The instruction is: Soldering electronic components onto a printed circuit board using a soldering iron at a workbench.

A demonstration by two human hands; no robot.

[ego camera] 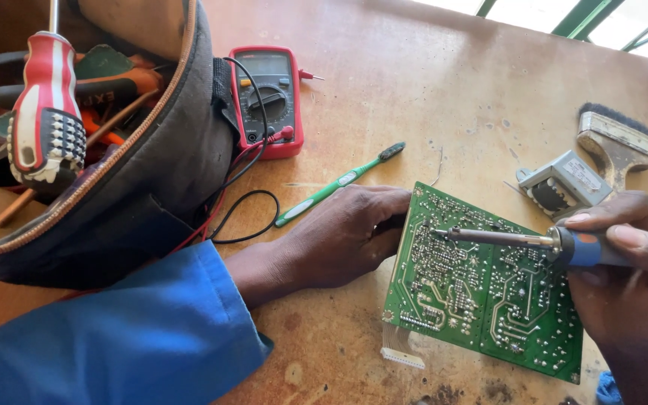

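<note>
A green circuit board (489, 300) lies solder side up on the wooden table (414, 90). My left hand (339, 232), in a blue sleeve, grips the board's left edge. My right hand (631, 285) is closed around the blue handle of a soldering iron (519, 240). The iron's metal tip touches the board near its upper left. A white connector (401, 352) sticks out below the board's lower left corner.
A red multimeter (268, 97) with black and red leads lies at the back. Beside it are a green toothbrush (339, 184), an open tool bag (114, 150) with a red-and-white screwdriver (45, 112), a small transformer (564, 184) and a paintbrush (615, 142).
</note>
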